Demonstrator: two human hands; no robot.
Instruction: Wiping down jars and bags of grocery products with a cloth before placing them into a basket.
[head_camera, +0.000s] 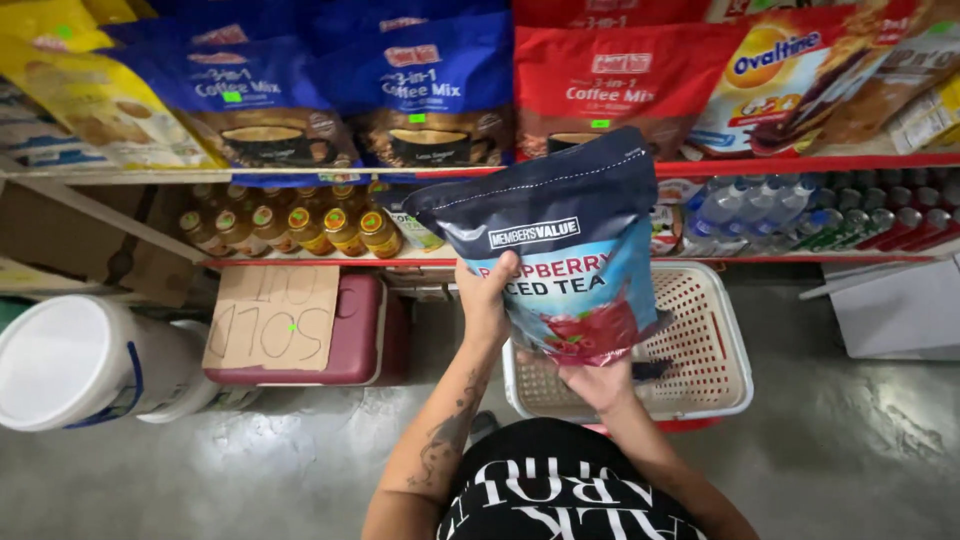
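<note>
Your left hand (487, 300) is gripping the left edge of a glossy dark-blue pouch (560, 250), thumb curled over its front. Your right hand (600, 382) is cupping the pouch's bottom from beneath, fingers closed against it. You are holding the soft, stitched-top pouch upright above a cream perforated plastic basket (715, 340), before shelves of crinkly blue bags (420, 90).
</note>
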